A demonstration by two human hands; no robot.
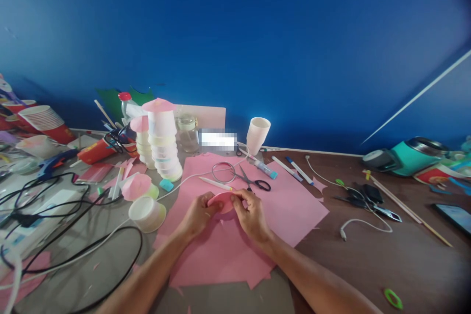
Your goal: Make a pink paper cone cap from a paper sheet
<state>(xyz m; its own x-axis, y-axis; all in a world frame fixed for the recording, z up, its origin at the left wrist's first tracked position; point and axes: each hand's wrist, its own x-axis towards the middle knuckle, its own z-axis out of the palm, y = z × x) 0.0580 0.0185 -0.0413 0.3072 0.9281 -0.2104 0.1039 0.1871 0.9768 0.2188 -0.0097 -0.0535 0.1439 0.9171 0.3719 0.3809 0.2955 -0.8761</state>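
Pink disc (223,200), blue wall (235,44)

Phone (454,217) near a turquoise container (407,159), far right.

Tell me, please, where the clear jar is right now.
In the head view, the clear jar stands left of centre near the blue wall, just right of the taller stack of pale cups.

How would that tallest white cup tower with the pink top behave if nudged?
The cup tower would probably tip easily, being tall and narrow. It looks light, seemingly made of paper. Its thin pink top might crease.
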